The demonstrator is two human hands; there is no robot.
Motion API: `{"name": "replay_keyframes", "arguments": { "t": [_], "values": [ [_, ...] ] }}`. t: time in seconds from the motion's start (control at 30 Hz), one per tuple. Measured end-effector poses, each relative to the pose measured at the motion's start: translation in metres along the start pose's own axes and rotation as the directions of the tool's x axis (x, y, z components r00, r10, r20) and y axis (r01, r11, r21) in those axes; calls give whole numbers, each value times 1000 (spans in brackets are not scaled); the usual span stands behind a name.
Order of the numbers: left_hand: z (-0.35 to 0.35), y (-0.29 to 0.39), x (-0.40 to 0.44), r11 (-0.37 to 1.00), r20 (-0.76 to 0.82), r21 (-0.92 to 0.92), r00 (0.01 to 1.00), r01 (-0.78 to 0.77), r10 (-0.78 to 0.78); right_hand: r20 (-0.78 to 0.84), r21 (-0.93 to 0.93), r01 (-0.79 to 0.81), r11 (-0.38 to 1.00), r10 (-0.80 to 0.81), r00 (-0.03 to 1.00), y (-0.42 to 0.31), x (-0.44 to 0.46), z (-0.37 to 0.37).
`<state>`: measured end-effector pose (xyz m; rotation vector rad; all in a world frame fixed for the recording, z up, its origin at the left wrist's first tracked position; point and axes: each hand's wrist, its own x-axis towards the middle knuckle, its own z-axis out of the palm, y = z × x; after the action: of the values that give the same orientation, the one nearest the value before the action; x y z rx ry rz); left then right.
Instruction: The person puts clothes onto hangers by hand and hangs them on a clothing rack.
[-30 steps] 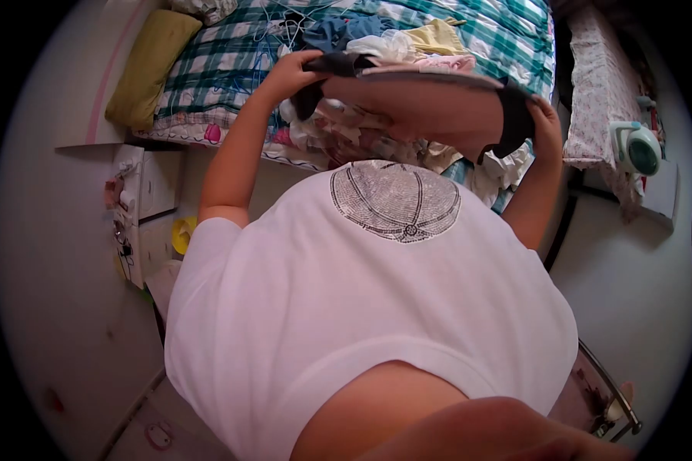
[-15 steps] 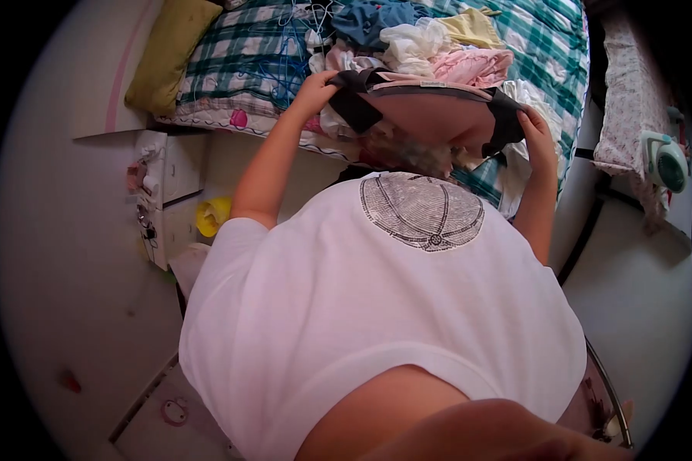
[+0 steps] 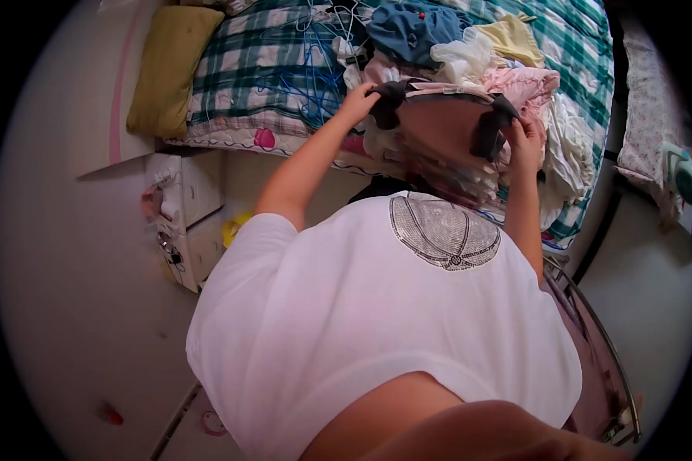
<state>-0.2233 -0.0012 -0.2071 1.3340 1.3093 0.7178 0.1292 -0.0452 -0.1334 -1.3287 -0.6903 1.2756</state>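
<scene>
Where the green plaid bed [image 3: 238,77] spreads out, an olive pillow [image 3: 168,73] lies left and a fan [image 3: 680,173] stands far to the right. Over the near edge, the pink and dark garment [image 3: 438,127] hangs between the left hand [image 3: 356,105] and right hand [image 3: 524,142], fingers pinching its dark corners.

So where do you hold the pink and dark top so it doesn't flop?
Best by its two dark top corners, coming from the outer sides: left hand on one, right hand on the other. The top is limp and sags between them, so one grip probably wouldn't spread it.
</scene>
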Motion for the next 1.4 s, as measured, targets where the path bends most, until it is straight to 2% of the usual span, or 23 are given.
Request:
{"name": "replay_keyframes", "arguments": {
  "t": [0.1, 0.2, 0.3, 0.33, 0.37, 0.43, 0.47, 0.57, 0.6, 0.7, 0.73, 0.8, 0.9, 1.0, 1.1, 1.2, 1.3, 1.4],
  "values": [
    [-12, -70, 17, 990, -92, 111, 993, 88, -78, -58, 43, -69, 997, 71, 996, 37, -1, 15],
    [-25, -154, 27, 910, -142, 197, 929, 364, -341, -58, -36, -108, 993, 106, 993, 42, -17, 29],
    [-31, -198, 27, 783, -255, 112, 780, 611, -572, -64, -123, -145, 982, 138, 988, 40, -34, 24],
    [-38, -212, 30, 712, -90, 50, 713, 701, -695, -74, -140, -146, 979, 137, 988, 40, -38, 20],
    [-36, -224, 34, 673, -137, -31, 664, 739, -735, -83, -154, -145, 977, 134, 988, 41, -39, 16],
    [-29, -207, 31, 590, -213, -195, 553, 784, -805, -153, -122, -173, 977, 154, 976, 50, -40, 3],
    [-28, -211, 34, 556, -122, -231, 544, 798, -830, -188, -104, -186, 977, 164, 968, 54, -40, -2],
    [-17, -204, 45, 542, -49, -263, 550, 798, -834, -186, -116, -219, 969, 196, 963, 52, -41, -1],
    [-9, -237, 51, 626, -129, -197, 612, 755, -780, -191, -130, -218, 967, 192, 963, 52, -40, 2],
    [-2, -241, 66, 618, -241, -242, 571, 748, -785, -160, -129, -205, 970, 183, 970, 55, -37, 4],
    [-3, -246, 70, 580, -188, -428, 559, 693, -807, -159, -139, -207, 968, 184, 970, 56, -36, 3],
    [-3, -258, 77, 418, -73, -744, 559, 521, -826, -156, -161, -211, 964, 186, 970, 57, -36, 1],
    [-12, -281, 81, 137, 181, -893, 619, 430, -764, -182, -179, -222, 958, 190, 965, 61, -39, 0],
    [-6, -287, 85, 402, -262, -856, 396, 326, -880, -184, -124, -240, 963, 216, 959, 63, -42, 1],
    [-4, -242, 83, 489, -443, -823, 211, 289, -871, -165, -148, -252, 956, 228, 960, 59, -42, 8],
    [-20, -188, 74, 341, -325, -921, 110, 189, -939, -140, -205, -209, 956, 183, 973, 56, -37, 14],
    [-21, -186, 70, 408, -429, -888, -65, 211, -901, -72, -290, -172, 941, 158, 985, 58, -32, 10],
    [-28, -169, 52, 456, -451, -842, 88, 290, -888, -38, -263, -141, 954, 136, 990, 53, -29, 16]
  ]
}}
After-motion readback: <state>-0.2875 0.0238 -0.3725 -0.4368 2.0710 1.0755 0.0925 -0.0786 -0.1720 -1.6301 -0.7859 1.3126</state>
